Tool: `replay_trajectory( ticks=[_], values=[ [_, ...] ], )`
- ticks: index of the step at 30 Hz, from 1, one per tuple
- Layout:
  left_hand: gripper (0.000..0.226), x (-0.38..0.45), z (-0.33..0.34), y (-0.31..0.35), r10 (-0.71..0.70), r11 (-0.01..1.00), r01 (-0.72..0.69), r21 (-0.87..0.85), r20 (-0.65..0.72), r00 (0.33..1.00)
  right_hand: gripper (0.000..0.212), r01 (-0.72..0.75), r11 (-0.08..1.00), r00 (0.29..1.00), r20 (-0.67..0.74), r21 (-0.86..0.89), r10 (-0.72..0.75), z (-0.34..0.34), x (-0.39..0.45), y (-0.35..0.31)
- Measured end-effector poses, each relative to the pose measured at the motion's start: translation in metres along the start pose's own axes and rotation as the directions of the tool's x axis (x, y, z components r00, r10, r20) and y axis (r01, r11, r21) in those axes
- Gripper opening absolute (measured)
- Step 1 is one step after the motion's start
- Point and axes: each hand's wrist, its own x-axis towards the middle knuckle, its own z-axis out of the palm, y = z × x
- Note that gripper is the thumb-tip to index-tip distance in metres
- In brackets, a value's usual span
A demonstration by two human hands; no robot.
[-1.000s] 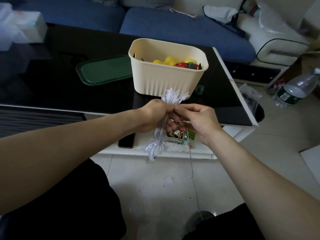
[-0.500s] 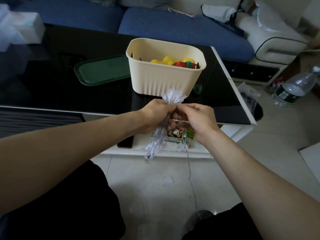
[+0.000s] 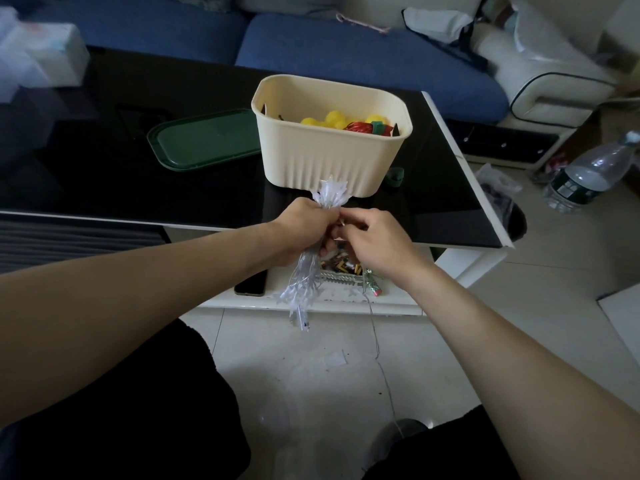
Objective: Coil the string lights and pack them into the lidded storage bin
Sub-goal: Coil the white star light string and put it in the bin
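While my left hand grips the bundled lights just before the table, my right fingers pinch its wire. Behind them on the table stands the open bin, its green lid beside it.

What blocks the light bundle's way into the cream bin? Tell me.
Nothing visible. The storage bin stands open just beyond the string lights; its green lid lies beside it. Toys cover the bottom only.
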Motion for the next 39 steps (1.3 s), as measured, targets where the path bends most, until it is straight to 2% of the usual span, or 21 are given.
replay_trajectory(
  ticks=[3, 5, 7, 9, 13, 16, 18, 21, 24, 26, 29, 34, 36, 39],
  values=[
    [0.037, 0.003, -0.004, -0.001, -0.004, 1.0, 0.005, 0.025, -0.04, 0.999, 0.008, 0.038, 0.993, 0.984, 0.179, -0.109, -0.018, 0.005, 0.001, 0.0],
    [0.04, 0.003, -0.005, -0.002, -0.019, 0.999, 0.02, 0.026, -0.041, 0.999, 0.011, 0.035, 0.976, 0.97, 0.243, -0.217, 0.019, 0.007, 0.001, 0.0],
    [0.041, 0.004, -0.005, -0.002, -0.038, 0.999, 0.039, 0.035, -0.032, 0.999, 0.01, 0.051, 0.955, 0.967, 0.255, -0.293, 0.026, 0.007, -0.001, -0.002],
    [0.04, 0.005, -0.004, -0.003, -0.045, 0.998, 0.046, 0.044, -0.024, 0.999, 0.01, 0.102, 0.935, 0.978, 0.206, -0.34, -0.032, 0.006, -0.004, -0.004],
    [0.039, 0.006, -0.006, 0.002, -0.033, 0.999, 0.035, 0.015, -0.066, 0.997, 0.005, 0.141, 0.968, 0.989, 0.073, -0.208, -0.129, 0.005, -0.003, -0.003],
    [0.035, 0.005, -0.007, 0.008, 0.008, 0.997, -0.017, -0.073, -0.127, 0.992, 0.013, 0.065, 0.994, 0.998, -0.02, -0.083, -0.067, 0.002, -0.002, -0.001],
    [0.033, 0.005, -0.008, 0.012, 0.025, 0.991, -0.049, -0.124, -0.192, 0.981, 0.008, 0.017, 0.998, 0.998, -0.053, -0.058, -0.02, 0.0, 0.0, 0.001],
    [0.028, 0.006, -0.012, 0.019, 0.003, 0.965, -0.069, -0.252, -0.256, 0.967, 0.009, -0.006, 0.992, 1.0, -0.031, -0.125, 0.003, -0.005, -0.001, 0.004],
    [0.02, 0.002, -0.016, 0.025, -0.022, 0.888, -0.07, -0.454, -0.193, 0.981, 0.009, -0.06, 0.986, 0.995, 0.071, -0.155, 0.072, -0.008, -0.003, 0.005],
    [0.02, -0.002, -0.015, 0.027, -0.004, 0.845, -0.073, -0.53, -0.142, 0.99, 0.014, -0.086, 0.977, 0.991, 0.088, -0.194, 0.104, -0.007, -0.002, 0.006],
    [0.02, -0.004, -0.012, 0.027, 0.025, 0.831, -0.103, -0.547, -0.148, 0.989, 0.022, -0.092, 0.974, 0.994, 0.035, -0.205, 0.102, -0.006, 0.001, 0.006],
    [0.026, 0.001, -0.014, 0.026, -0.01, 0.813, -0.076, -0.577, -0.145, 0.989, 0.018, -0.149, 0.989, 0.985, 0.083, 0.001, 0.149, -0.005, -0.003, 0.007],
    [0.028, 0.002, -0.016, 0.026, -0.027, 0.814, -0.072, -0.576, -0.162, 0.986, 0.025, -0.187, 0.981, 0.982, 0.026, 0.048, 0.185, -0.007, -0.003, 0.008],
    [0.028, 0.004, -0.021, 0.026, -0.027, 0.812, -0.085, -0.577, -0.183, 0.983, 0.046, -0.257, 0.957, 0.956, -0.108, 0.136, 0.272, -0.011, 0.0, 0.007]
  ],
)
